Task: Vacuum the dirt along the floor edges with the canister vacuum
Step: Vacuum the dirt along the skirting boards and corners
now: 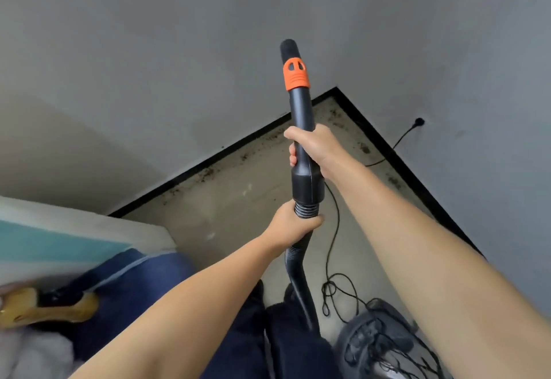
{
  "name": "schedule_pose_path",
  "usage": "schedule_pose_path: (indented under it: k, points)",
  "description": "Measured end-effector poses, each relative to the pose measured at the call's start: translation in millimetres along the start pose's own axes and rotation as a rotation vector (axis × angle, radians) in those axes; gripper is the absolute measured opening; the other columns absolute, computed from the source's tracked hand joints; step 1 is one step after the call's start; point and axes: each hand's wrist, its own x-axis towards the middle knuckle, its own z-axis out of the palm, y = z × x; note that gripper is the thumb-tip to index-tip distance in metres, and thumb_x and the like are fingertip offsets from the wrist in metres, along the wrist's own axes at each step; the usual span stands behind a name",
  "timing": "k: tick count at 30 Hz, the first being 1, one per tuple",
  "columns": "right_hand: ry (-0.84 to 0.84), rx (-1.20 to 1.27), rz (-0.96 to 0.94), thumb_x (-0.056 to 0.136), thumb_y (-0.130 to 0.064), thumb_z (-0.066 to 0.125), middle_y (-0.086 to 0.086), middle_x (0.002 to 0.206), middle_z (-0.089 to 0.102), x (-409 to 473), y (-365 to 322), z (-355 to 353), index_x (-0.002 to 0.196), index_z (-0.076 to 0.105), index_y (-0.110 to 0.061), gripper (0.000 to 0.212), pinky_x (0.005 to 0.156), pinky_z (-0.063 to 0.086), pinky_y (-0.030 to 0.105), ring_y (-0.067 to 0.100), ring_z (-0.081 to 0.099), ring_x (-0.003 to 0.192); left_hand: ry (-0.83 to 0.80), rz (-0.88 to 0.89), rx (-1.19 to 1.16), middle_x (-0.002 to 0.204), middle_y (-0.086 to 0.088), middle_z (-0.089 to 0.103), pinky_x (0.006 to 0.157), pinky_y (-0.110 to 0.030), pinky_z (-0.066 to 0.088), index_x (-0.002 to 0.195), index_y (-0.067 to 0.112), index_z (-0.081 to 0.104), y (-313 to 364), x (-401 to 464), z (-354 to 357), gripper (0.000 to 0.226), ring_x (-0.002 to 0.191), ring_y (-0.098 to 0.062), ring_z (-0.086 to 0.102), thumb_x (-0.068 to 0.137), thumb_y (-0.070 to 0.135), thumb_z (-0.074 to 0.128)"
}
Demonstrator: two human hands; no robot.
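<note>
Both hands hold the vacuum's black wand (301, 128) up in the middle of the frame: the right hand (313, 147) is wrapped around the wand's lower half, fingers curled round it, and the left hand (295, 223) grips the ribbed hose (298, 262) just below the wand's collar. An orange ring (295, 73) sits near the wand's open tip, which points up toward the grey wall (149, 50), well clear of the floor (238, 199).

Black baseboard (208, 162) runs along both walls and meets in a corner at upper centre. Dirt (337, 116) lies scattered in dark specks along both edges, thickest near the corner. Open floor stretches between the person and that corner.

At lower right the grey canister (384, 343) stands on the floor, partly cut off by the frame edge and the right forearm, with its black cord (334, 244) looped in a tangle beside it and running to a plug (419, 122) in the right wall. At lower left, blurred bedding and something yellow crowd the floor; I cannot tell what they are.
</note>
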Motion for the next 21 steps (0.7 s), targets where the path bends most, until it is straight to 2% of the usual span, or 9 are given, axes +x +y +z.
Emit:
schedule_pose_path:
  k: [4, 6, 9, 11, 15, 17, 21]
  points:
    - [-0.135, -0.114, 0.002, 0.083, -0.009, 0.057, 0.008, 0.058, 0.052, 43.5, 14.4, 3.4, 0.078, 0.046, -0.012, 0.012, 0.052, 0.043, 0.027, 0.02, 0.047, 0.046, 0.023, -0.011, -0.076, 0.071, 0.0, 0.054, 0.068, -0.029, 0.045, 0.078, 0.011, 0.053, -13.1, 39.3, 9.6, 0.018, 0.069, -0.014, 0.051, 0.068, 0.02, 0.066]
    - [-0.186, -0.144, -0.001, 0.083, -0.008, 0.056, 0.007, 0.057, 0.052, 74.2, 31.1, 4.2, 0.078, 0.046, -0.013, 0.012, 0.052, 0.043, 0.028, 0.02, 0.046, 0.045, 0.114, -0.035, -0.155, 0.073, 0.001, 0.054, 0.067, -0.027, 0.044, 0.081, 0.012, 0.053, -30.8, 68.6, 18.5, 0.017, 0.069, -0.013, 0.052, 0.072, 0.018, 0.066]
    - [-0.199, -0.118, 0.008, 0.084, -0.006, 0.055, 0.006, 0.055, 0.051, 128.4, 69.3, 6.0, 0.078, 0.044, -0.013, 0.015, 0.053, 0.043, 0.029, 0.02, 0.045, 0.044, 0.287, -0.062, -0.247, 0.086, 0.004, 0.06, 0.073, -0.025, 0.046, 0.102, 0.016, 0.055, -69.7, 118.0, 25.1, 0.026, 0.076, -0.009, 0.056, 0.08, 0.018, 0.069]
    - [-0.202, -0.112, 0.033, 0.084, -0.006, 0.055, 0.006, 0.054, 0.05, 163.1, 102.8, 11.2, 0.078, 0.043, -0.013, 0.016, 0.053, 0.042, 0.03, 0.02, 0.044, 0.044, 0.333, -0.076, -0.263, 0.092, 0.006, 0.063, 0.077, -0.026, 0.048, 0.11, 0.019, 0.056, -100.1, 147.4, 24.6, 0.034, 0.082, -0.008, 0.058, 0.08, 0.02, 0.072]
    - [-0.217, -0.101, 0.127, 0.087, -0.007, 0.055, 0.006, 0.056, 0.049, 226.8, 179.1, 35.3, 0.078, 0.045, -0.013, 0.015, 0.05, 0.043, 0.028, 0.019, 0.045, 0.044, 0.318, -0.158, -0.28, 0.078, 0.004, 0.058, 0.069, -0.025, 0.044, 0.086, 0.019, 0.057, -175.1, 196.6, 8.1, 0.016, 0.074, -0.011, 0.054, 0.081, 0.016, 0.072]
    - [-0.196, -0.085, 0.179, 0.088, -0.009, 0.056, 0.006, 0.056, 0.05, 256.4, 218.7, 52.9, 0.077, 0.047, -0.012, 0.014, 0.048, 0.044, 0.026, 0.018, 0.046, 0.043, 0.285, -0.2, -0.269, 0.074, 0.002, 0.057, 0.068, -0.026, 0.044, 0.076, 0.019, 0.055, -215.5, 218.5, -10.1, 0.018, 0.072, -0.013, 0.054, 0.082, 0.014, 0.072]
    - [-0.23, -0.054, 0.227, 0.088, -0.01, 0.058, 0.006, 0.054, 0.051, 306.4, 291.1, 96.2, 0.08, 0.049, -0.011, 0.012, 0.047, 0.045, 0.027, 0.018, 0.047, 0.041, 0.276, -0.246, -0.258, 0.077, -0.002, 0.062, 0.066, -0.019, 0.048, 0.076, 0.019, 0.058, -290.8, 253.3, -43.2, 0.017, 0.072, -0.013, 0.058, 0.08, 0.012, 0.074]
